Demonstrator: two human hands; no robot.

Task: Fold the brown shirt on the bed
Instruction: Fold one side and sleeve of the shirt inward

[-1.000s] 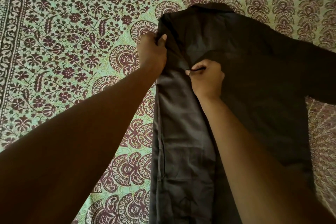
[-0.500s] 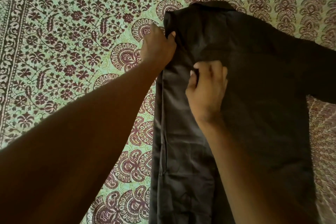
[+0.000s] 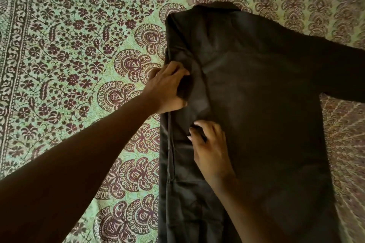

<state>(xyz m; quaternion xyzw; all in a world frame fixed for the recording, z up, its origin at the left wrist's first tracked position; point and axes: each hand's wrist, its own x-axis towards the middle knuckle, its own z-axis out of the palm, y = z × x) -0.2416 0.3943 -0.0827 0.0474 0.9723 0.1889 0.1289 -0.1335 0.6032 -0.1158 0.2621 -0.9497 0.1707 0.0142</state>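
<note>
Surface: a bed covered by a green bedspread [image 3: 75,49] printed with dark red flowers, leaf sprays and fan-shaped paisley motifs; a patterned border strip runs down its left edge.
Shirt: the brown shirt [image 3: 262,104] lies flat on the bedspread, right of centre, collar end at the top and body running off the bottom edge of the view.
Left side of shirt: folded inward as a long lighter panel lying over the body, its outer edge forming a straight line down the bedspread.
Right sleeve of shirt: spread out to the right, reaching past the frame edge.
Left hand: the left hand [image 3: 167,87] sits at the folded left edge, about chest height on the shirt, fingers curled and pinching a small bunch of fabric between thumb and fingers.
Right hand: the right hand [image 3: 209,144] rests on the folded panel, below and to the right of the left hand, fingertips curled and nipping a crease of cloth.
Arms: both forearms are bare and reach in from the bottom of the view.
Light: dim, the shirt's lower part in shadow.
</note>
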